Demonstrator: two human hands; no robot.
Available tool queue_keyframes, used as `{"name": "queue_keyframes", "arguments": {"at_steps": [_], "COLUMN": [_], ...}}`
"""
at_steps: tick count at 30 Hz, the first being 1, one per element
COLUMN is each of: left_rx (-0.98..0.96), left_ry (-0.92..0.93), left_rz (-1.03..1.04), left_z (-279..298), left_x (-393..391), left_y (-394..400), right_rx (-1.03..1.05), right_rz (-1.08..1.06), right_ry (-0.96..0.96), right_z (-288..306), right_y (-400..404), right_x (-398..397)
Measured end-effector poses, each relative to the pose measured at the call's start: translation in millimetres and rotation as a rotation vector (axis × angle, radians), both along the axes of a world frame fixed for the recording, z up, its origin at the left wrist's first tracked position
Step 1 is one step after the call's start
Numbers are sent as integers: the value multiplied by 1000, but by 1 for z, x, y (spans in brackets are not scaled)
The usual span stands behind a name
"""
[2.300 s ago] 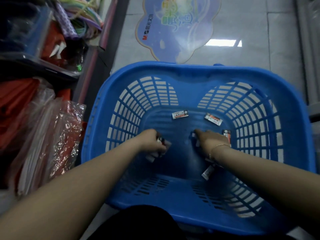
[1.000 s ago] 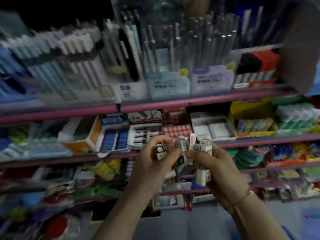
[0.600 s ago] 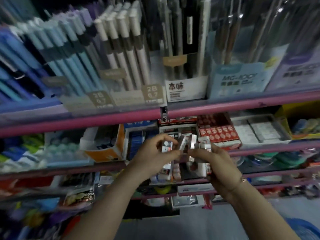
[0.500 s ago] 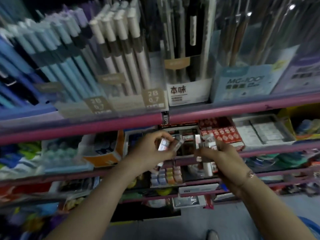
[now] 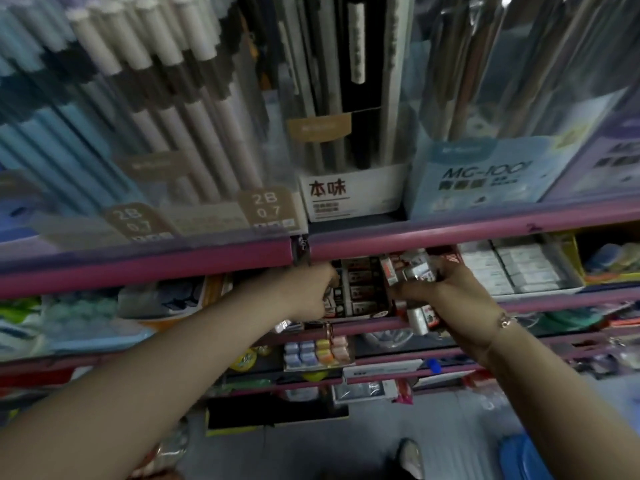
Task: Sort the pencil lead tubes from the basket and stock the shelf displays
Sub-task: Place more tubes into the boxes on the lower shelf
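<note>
Reaching under the pink shelf edge (image 5: 415,239), left hand (image 5: 308,292) sits at the display box (image 5: 360,289) of lead tubes; fingers hidden behind it, can't tell their state. Right hand (image 5: 453,299) grips a bunch of lead tubes (image 5: 412,270), fingers curled round them, just right of the box.

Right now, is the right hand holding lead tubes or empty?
Holding. The right hand grips a bundle of lead tubes in front of the display box.

Pink-edged shelves (image 5: 145,268), grey floor (image 5: 450,427)
</note>
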State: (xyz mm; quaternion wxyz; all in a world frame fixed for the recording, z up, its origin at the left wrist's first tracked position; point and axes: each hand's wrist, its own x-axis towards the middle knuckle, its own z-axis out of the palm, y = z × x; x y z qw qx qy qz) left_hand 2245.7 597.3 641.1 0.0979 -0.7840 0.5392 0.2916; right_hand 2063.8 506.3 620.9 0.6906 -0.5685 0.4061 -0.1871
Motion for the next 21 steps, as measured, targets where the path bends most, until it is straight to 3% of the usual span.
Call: {"name": "queue_keyframes", "arguments": {"at_steps": [6, 11, 17, 21], "left_rx": [-36, 80, -33, 20], "left_ry": [-177, -114, -29, -32], "left_rz": [25, 133, 458, 592], "left_z": [-5, -5, -10, -10], "left_x": [-24, -28, -17, -16], "left_y": [-16, -31, -28, -33], "right_rx": [17, 64, 122, 121], "right_rz": [27, 51, 56, 105], "right_ry": [-37, -73, -90, -89], "right_z": [1, 4, 3, 4], "right_y": [-4, -12, -20, -22], "right_x": [-4, -11, -17, -17]}}
